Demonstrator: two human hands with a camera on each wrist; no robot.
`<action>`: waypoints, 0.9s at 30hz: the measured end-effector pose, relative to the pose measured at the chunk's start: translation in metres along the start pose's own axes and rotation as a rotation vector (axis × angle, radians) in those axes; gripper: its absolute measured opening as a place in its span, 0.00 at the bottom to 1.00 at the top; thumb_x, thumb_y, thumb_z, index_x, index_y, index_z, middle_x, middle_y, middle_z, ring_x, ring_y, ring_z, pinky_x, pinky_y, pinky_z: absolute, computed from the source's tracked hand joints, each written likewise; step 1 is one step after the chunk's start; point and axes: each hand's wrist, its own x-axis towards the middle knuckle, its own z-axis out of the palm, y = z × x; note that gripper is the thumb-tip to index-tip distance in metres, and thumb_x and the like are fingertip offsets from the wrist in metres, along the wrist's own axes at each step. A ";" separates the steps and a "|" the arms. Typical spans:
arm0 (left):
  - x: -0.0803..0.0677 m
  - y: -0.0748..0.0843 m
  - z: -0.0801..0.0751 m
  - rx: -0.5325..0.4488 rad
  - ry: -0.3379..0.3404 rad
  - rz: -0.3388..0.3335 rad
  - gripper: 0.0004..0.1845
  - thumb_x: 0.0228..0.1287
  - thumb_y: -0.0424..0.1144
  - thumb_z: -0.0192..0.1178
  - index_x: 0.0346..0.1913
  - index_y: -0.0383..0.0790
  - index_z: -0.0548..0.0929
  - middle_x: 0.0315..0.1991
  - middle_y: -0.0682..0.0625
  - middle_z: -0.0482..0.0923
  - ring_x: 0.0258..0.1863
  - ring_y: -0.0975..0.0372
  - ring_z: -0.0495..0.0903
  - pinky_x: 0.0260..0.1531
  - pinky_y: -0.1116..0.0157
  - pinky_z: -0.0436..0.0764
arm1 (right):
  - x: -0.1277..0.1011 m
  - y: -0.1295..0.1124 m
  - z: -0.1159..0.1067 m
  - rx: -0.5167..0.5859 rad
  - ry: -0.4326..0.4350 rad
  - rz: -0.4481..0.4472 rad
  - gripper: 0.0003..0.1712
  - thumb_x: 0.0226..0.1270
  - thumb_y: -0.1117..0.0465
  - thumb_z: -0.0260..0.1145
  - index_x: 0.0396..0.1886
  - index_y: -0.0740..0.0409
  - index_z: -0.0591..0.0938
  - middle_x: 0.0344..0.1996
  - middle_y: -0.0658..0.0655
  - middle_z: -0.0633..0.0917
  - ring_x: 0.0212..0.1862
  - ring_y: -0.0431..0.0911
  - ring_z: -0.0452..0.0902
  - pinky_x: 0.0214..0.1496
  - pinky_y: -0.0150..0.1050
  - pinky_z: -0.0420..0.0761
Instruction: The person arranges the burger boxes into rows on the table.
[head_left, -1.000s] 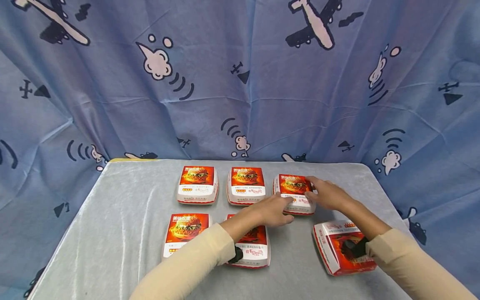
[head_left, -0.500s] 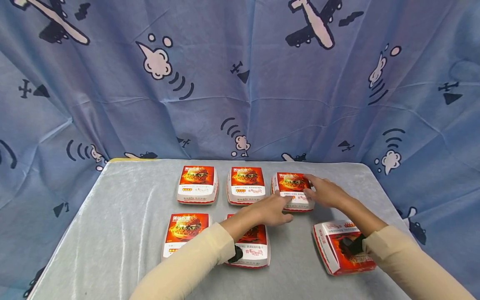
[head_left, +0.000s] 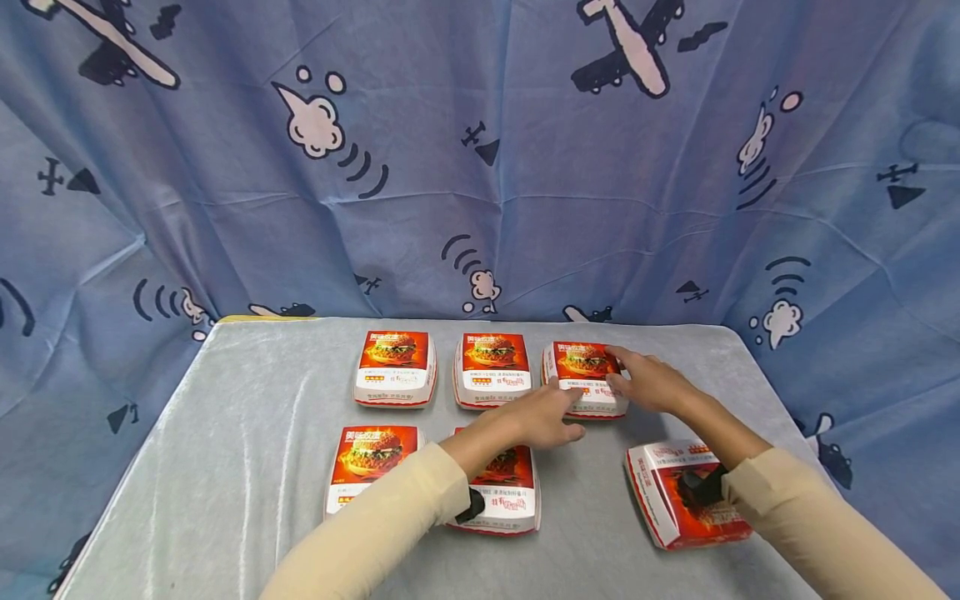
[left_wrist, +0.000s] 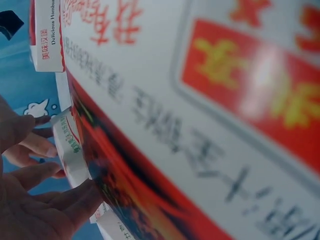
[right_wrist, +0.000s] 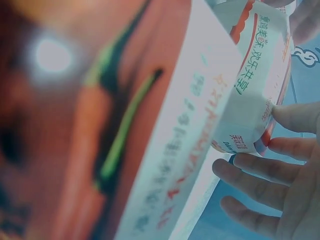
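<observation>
A red and white hamburger box (head_left: 579, 360) lies at the back right of the table, between my two hands. My left hand (head_left: 542, 418) reaches over the front middle hamburger box (head_left: 512, 505), its fingers extended against the near left part of the back right box. On that box's right side rests my right hand (head_left: 651, 382), fingers spread along the edge. In the right wrist view the right hand (right_wrist: 287, 172) touches the box's corner with loosely extended fingers. The left wrist view shows the left hand (left_wrist: 42, 200) beside a box that fills most of the picture.
Two more hamburger boxes, one at back left (head_left: 393, 367) and one at back middle (head_left: 492, 360), complete the far row. A front left box (head_left: 372, 458) is partly behind the left sleeve. Under my right wrist a box (head_left: 671, 508) lies turned askew. A blue curtain (head_left: 480, 167) hangs behind the table.
The back right hamburger box has slid slightly away and to the left, with both hands moving along against it. The other boxes stay where they were.
</observation>
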 end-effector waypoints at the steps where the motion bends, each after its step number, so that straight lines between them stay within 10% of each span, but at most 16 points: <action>1: 0.000 0.000 0.000 0.001 0.001 0.000 0.34 0.72 0.47 0.58 0.76 0.42 0.63 0.75 0.32 0.53 0.74 0.52 0.57 0.70 0.59 0.62 | 0.000 0.000 0.000 -0.002 0.001 0.000 0.36 0.74 0.58 0.59 0.73 0.73 0.61 0.62 0.77 0.73 0.60 0.68 0.73 0.55 0.64 0.74; 27: -0.022 0.021 0.015 -0.008 0.157 0.139 0.32 0.71 0.47 0.57 0.76 0.50 0.64 0.76 0.42 0.56 0.71 0.57 0.64 0.64 0.59 0.71 | -0.068 0.047 -0.018 0.113 -0.034 -0.059 0.40 0.74 0.49 0.61 0.71 0.74 0.61 0.57 0.82 0.73 0.54 0.70 0.76 0.49 0.63 0.79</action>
